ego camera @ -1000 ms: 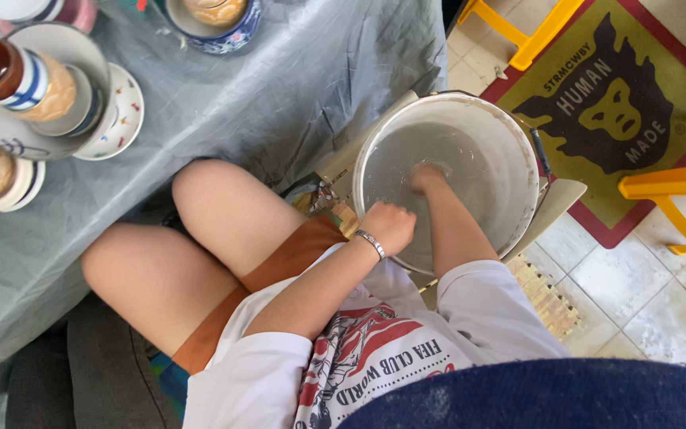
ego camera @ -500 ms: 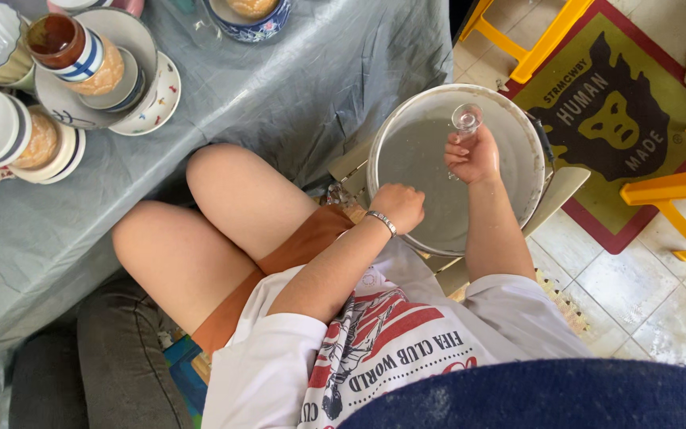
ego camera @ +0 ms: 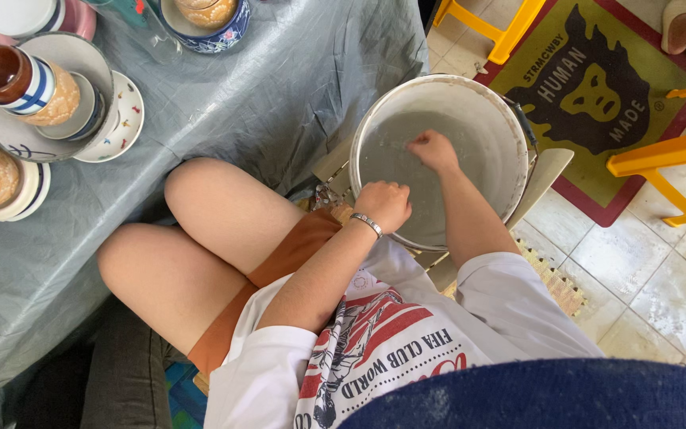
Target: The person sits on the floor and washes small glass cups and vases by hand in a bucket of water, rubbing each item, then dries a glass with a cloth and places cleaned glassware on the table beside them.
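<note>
A white bucket (ego camera: 510, 119) of cloudy grey water (ego camera: 478, 171) stands in front of my knees. My left hand (ego camera: 383, 205), with a silver bracelet (ego camera: 367, 225) on the wrist, is closed on the bucket's near rim. My right hand (ego camera: 434, 151) reaches into the bucket with its fingers curled at the water surface. Whether it holds anything there is hidden by the fingers and the murky water. My bare legs (ego camera: 200, 238) are crossed to the left of the bucket.
A table under a grey cloth (ego camera: 279, 87) fills the left, with stacked ceramic bowls, cups and plates (ego camera: 49, 103) and a blue patterned bowl (ego camera: 204, 20). Yellow stools (ego camera: 676, 159) and a rug (ego camera: 597, 87) stand on the tiled floor (ego camera: 660, 294) to the right.
Half a second ago my right hand held a small clear glass above the bucket; it has since dropped back to the water surface. My left hand stayed on the rim.
</note>
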### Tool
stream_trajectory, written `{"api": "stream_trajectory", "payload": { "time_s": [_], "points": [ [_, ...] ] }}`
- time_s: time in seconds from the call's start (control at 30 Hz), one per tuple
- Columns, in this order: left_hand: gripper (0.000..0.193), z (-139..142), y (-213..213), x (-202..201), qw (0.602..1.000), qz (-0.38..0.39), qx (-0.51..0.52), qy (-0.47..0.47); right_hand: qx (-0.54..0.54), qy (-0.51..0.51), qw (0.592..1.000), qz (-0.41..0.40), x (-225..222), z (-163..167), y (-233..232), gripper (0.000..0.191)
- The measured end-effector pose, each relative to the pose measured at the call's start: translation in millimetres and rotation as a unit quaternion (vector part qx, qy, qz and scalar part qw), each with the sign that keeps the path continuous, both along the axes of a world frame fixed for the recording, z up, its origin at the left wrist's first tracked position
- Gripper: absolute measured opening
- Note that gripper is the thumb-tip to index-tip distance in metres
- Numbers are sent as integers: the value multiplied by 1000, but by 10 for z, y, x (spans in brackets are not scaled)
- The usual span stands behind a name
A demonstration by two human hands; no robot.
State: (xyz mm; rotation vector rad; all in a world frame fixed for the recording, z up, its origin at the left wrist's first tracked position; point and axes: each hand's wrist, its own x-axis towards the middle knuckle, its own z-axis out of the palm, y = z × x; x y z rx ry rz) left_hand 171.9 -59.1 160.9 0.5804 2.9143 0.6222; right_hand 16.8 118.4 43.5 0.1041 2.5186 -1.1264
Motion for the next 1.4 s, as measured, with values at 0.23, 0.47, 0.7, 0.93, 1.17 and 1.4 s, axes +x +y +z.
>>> {"api": "stream_trajectory", "payload": {
  "time_s": [0.23,0.47,0.7,0.93,1.17,1.4],
  "points": [
    [23,20,-7,6,1000,2,-6,-12,371,-89,906,182,339,-294,-119,38],
    [23,15,-23,28,1000,3,3,-10,307,-55,926,215,191,-208,-195,35],
    [22,43,-13,33,1000,-7,-11,1,-117,73,981,-136,-28,135,-136,37],
    [22,38,-5,17,1000,-5,-11,3,-465,-146,848,-210,-54,454,-90,39],
    [22,57,19,3,1000,-6,-22,-11,-541,-228,787,-193,-121,352,31,47],
    [23,68,1,23,1000,-13,-25,-13,-42,-87,991,-88,28,-100,6,49]
  ]
}}
